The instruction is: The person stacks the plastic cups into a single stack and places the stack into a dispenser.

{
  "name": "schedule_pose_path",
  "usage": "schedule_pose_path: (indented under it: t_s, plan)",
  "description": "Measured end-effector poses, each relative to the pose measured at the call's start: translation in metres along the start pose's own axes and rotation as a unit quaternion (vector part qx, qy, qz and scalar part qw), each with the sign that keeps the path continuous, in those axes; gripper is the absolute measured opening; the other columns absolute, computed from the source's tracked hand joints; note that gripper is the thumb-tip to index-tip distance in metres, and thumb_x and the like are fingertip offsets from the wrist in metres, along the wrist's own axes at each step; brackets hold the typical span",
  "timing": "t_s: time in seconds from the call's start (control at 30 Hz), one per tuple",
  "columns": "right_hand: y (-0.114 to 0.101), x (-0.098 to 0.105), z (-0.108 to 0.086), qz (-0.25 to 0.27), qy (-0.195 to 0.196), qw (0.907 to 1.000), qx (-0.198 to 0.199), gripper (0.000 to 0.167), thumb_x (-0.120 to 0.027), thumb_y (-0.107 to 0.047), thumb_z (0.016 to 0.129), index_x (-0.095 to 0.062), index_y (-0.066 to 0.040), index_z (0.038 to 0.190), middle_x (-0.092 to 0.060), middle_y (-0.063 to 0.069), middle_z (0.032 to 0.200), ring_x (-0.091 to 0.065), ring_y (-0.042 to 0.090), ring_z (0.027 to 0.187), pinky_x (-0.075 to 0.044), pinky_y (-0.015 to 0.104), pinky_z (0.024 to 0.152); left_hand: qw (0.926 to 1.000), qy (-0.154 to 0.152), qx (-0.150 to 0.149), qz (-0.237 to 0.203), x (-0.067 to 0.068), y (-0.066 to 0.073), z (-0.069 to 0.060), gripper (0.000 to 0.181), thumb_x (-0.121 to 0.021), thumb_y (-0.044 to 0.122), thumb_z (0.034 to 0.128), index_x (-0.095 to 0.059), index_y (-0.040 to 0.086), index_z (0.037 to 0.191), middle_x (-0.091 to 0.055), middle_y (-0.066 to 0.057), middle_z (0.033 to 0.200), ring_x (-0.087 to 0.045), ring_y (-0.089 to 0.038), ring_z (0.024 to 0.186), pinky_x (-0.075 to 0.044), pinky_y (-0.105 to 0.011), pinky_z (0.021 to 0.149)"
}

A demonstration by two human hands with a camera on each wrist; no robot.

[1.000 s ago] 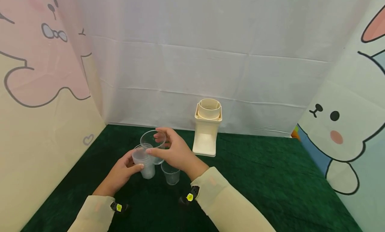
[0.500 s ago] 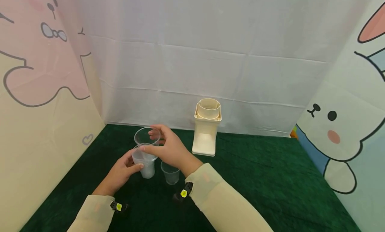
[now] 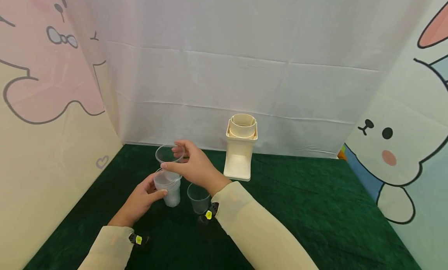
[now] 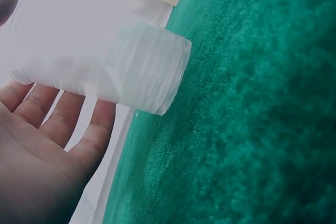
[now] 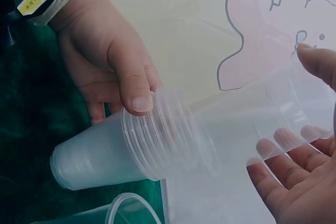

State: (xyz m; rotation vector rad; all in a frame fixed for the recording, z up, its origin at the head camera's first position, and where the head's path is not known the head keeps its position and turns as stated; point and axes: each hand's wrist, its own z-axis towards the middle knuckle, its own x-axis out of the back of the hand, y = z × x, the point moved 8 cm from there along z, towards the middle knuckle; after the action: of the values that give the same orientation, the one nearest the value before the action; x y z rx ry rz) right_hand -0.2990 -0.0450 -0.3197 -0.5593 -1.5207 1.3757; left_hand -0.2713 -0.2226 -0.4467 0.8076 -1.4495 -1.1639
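A stack of nested clear plastic cups (image 3: 172, 198) is held tilted by my left hand (image 3: 140, 202), thumb on the near side near the rims. In the left wrist view, several fingers (image 4: 97, 129) lie along the stack's (image 4: 149, 69) underside. My right hand (image 3: 196, 165) holds a single clear plastic cup (image 3: 161, 155) by its upper part, between thumb and fingers. That cup's (image 5: 236, 119) base is at the stack's mouth in the right wrist view; how deep it sits I cannot tell. Another clear cup (image 3: 198, 204) stands upright to the right of the stack.
A cream plastic stand (image 3: 238, 157) with a round ring at its top stands at the back of the green cloth (image 3: 308, 207). Behind it hangs a white curtain (image 3: 217, 79). Cartoon-printed sheets (image 3: 56, 153) wall both sides.
My right hand has moved left and upward with its cup, from beside the stack to over the stack's mouth. The left hand and the stack have hardly moved.
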Motion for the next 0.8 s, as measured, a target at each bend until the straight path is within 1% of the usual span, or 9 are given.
schedule_pose_path:
  t_s: [0.13, 0.27, 0.47, 0.67, 0.8]
  plan:
    - [-0.005, -0.003, 0.004, -0.015, -0.005, 0.9999, 0.003, 0.076, -0.080, -0.044, 0.090, -0.045, -0.023, 0.154, -0.058, -0.010, 0.140, -0.055, 0.010, 0.124, -0.048, 0.038, 0.106, 1.0000, 0.000, -0.001, -0.002, 0.000, 0.000, 0.001, 0.069, -0.064, 0.027, 0.1040, -0.029, 0.006, 0.159, -0.041, -0.022, 0.156, -0.043, -0.045, 0.140, -0.033, -0.066, 0.112]
    - [-0.006, -0.006, 0.006, -0.018, -0.007, 0.9998, 0.005, 0.076, -0.080, -0.042, 0.089, -0.044, -0.022, 0.153, -0.058, -0.008, 0.140, -0.055, 0.011, 0.124, -0.048, 0.036, 0.106, 1.0000, -0.003, 0.001, -0.003, 0.000, -0.001, 0.002, 0.070, -0.064, 0.027, 0.1040, -0.027, 0.007, 0.160, -0.040, -0.022, 0.157, -0.042, -0.046, 0.140, -0.033, -0.067, 0.112]
    - [-0.003, -0.010, 0.010, -0.012, -0.009, 0.9999, 0.008, 0.077, -0.080, -0.041, 0.090, -0.043, -0.021, 0.154, -0.057, -0.009, 0.140, -0.054, 0.010, 0.124, -0.048, 0.033, 0.105, 1.0000, -0.001, 0.002, -0.004, 0.000, -0.002, 0.003, 0.071, -0.064, 0.027, 0.1038, -0.026, 0.007, 0.161, -0.039, -0.022, 0.157, -0.042, -0.046, 0.141, -0.033, -0.067, 0.112]
    - [0.000, -0.014, 0.011, -0.009, -0.011, 0.9998, 0.013, 0.076, -0.080, -0.042, 0.090, -0.044, -0.021, 0.153, -0.058, -0.005, 0.141, -0.055, 0.010, 0.124, -0.047, 0.032, 0.105, 1.0000, -0.002, 0.000, -0.005, -0.001, -0.002, 0.003, 0.070, -0.064, 0.026, 0.1040, -0.027, 0.006, 0.160, -0.040, -0.022, 0.157, -0.042, -0.046, 0.140, -0.034, -0.067, 0.111]
    - [0.005, -0.015, 0.011, -0.008, -0.011, 0.9999, 0.010, 0.075, -0.080, -0.042, 0.090, -0.044, -0.021, 0.153, -0.058, -0.007, 0.139, -0.055, 0.014, 0.128, -0.047, 0.032, 0.106, 1.0000, -0.003, 0.006, -0.004, -0.001, -0.002, 0.003, 0.070, -0.064, 0.026, 0.1038, -0.027, 0.007, 0.160, -0.040, -0.021, 0.156, -0.043, -0.045, 0.140, -0.034, -0.067, 0.111]
